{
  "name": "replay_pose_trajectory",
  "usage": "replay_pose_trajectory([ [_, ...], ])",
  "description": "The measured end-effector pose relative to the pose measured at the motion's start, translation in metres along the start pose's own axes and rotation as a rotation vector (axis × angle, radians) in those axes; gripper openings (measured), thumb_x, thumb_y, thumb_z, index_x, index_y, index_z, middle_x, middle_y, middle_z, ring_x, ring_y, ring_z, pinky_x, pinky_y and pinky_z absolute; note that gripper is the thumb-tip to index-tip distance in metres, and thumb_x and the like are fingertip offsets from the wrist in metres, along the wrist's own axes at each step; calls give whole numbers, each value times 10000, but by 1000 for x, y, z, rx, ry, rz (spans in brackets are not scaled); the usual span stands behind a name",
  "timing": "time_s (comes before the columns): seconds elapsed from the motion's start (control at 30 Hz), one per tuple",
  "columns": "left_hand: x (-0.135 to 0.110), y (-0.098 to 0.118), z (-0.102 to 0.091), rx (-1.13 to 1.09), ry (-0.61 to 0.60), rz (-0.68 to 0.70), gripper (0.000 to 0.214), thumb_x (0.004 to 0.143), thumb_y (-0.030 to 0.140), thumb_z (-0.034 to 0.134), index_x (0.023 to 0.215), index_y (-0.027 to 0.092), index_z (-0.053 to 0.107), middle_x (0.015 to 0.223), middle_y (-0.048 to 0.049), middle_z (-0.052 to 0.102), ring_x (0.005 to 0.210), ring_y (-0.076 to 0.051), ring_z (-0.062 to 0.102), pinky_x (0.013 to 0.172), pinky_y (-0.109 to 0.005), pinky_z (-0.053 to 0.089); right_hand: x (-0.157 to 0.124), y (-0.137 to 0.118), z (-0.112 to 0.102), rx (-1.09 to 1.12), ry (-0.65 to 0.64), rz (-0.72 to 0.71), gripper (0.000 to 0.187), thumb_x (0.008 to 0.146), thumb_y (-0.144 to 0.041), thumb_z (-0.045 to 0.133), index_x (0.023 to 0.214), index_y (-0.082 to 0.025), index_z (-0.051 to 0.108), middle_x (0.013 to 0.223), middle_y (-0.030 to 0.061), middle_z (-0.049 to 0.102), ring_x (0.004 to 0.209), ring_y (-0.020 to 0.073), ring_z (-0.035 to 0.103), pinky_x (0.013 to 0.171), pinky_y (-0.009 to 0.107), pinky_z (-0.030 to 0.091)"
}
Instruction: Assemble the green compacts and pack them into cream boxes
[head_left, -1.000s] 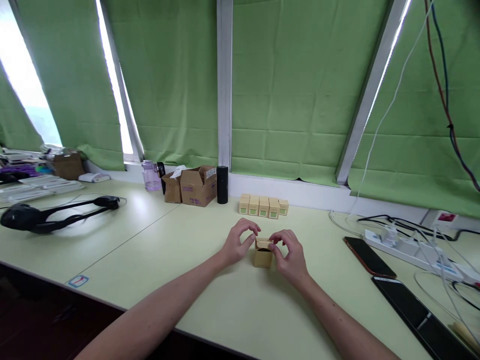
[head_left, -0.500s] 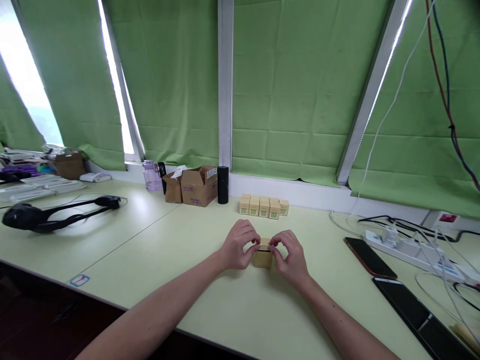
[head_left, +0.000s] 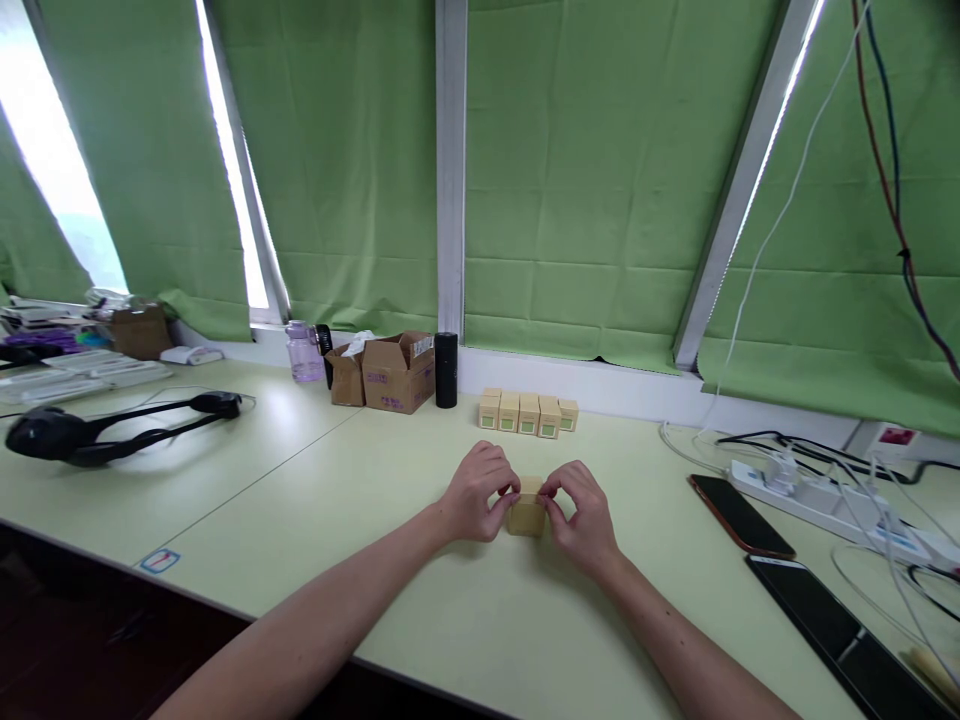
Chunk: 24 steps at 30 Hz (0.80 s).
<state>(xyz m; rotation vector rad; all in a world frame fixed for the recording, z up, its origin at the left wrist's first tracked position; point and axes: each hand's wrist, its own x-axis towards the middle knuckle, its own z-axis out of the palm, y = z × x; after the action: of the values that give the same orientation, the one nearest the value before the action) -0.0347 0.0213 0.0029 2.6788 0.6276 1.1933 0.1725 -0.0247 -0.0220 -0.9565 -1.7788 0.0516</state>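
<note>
A small tan cardboard box [head_left: 527, 517] stands on the pale table between my two hands. My left hand [head_left: 484, 492] pinches its top left edge with thumb and index finger. On the opposite side, my right hand [head_left: 576, 508] grips the top right edge the same way. The lid lies down against the front wall, with no dark gap showing there. Behind my hands, several similar small boxes [head_left: 528, 414] with green labels stand in a row.
At the back left are an open brown carton [head_left: 398, 375], a black cylinder [head_left: 445, 370] and a lilac bottle [head_left: 304, 352]. A black headset-like device [head_left: 120, 430] lies far left. Two phones, one being a dark phone [head_left: 740, 514], and a cabled power strip [head_left: 825, 508] lie right.
The dark slit under the small box's lid has closed as the lid's front edge went down. Both hands stay almost in the same place.
</note>
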Motion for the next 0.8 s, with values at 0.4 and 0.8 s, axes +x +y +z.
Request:
replay_pose_trajectory([
  [0.4, 0, -2, 0, 27, -3, 86, 92, 789, 196, 626, 724, 249, 591, 639, -35, 576, 688, -231, 504, 780, -446, 369, -1, 2, 0, -19, -17, -22, 162, 789, -118, 573, 725, -263, 536, 725, 32, 618, 773, 247, 546, 671, 369, 427],
  [0.8, 0, -4, 3, 60, 23, 154, 114, 792, 187, 602, 706, 232, 542, 613, -20, 567, 655, -205, 485, 752, -427, 375, -2, 4, 0, -8, -2, -114, 165, 794, -93, 572, 724, -242, 557, 718, 26, 599, 747, 222, 535, 651, 348, 416],
])
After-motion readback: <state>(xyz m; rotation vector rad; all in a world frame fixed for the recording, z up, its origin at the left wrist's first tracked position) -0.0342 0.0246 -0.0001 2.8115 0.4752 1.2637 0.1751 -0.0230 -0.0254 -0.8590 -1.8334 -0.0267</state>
